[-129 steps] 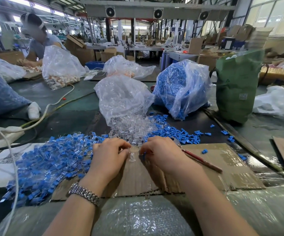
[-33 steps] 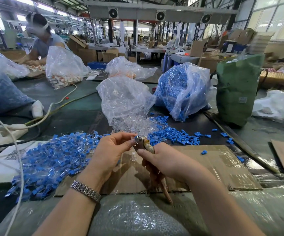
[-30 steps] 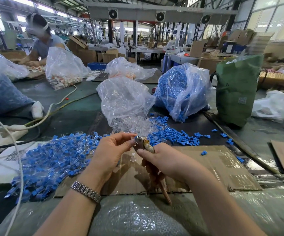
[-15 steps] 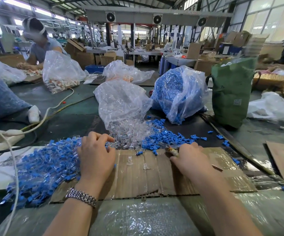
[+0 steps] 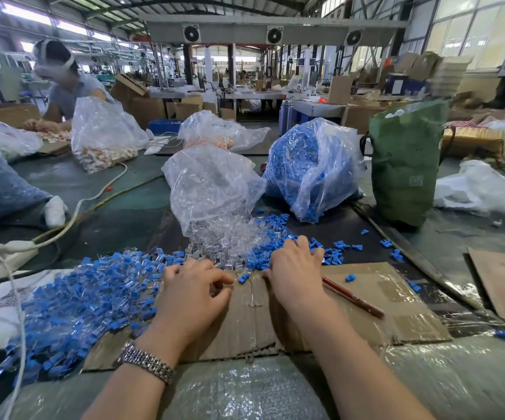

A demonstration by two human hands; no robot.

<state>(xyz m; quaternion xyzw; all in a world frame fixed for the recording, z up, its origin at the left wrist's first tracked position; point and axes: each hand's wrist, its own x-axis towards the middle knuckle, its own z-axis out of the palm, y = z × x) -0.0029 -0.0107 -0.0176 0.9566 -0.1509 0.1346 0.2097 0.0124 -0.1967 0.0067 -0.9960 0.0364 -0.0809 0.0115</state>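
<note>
My left hand (image 5: 193, 295) hovers over the cardboard sheet (image 5: 390, 301) at the near edge of a pile of clear plastic pieces (image 5: 224, 241). Its fingers are bent, with thumb and forefinger close together; I cannot see whether a clear piece sits between them. My right hand (image 5: 293, 268) lies with spread fingers on the loose blue plastic pieces (image 5: 333, 253), fingertips hidden among them. A thin red-handled tool (image 5: 354, 298) lies on the cardboard just right of that hand. One clear piece (image 5: 252, 301) sits between my hands.
A big heap of blue-and-clear assembled pieces (image 5: 72, 301) lies at the left. Behind stand a clear bag (image 5: 211, 183), a bag of blue pieces (image 5: 311, 165) and a green sack (image 5: 405, 165). White cables (image 5: 12, 247) run at the left. Another person (image 5: 66, 83) works far left.
A second ago both hands were raised, the right gripping the tool against a piece in the left. Both have dropped to the piles, and the tool now lies on the cardboard.
</note>
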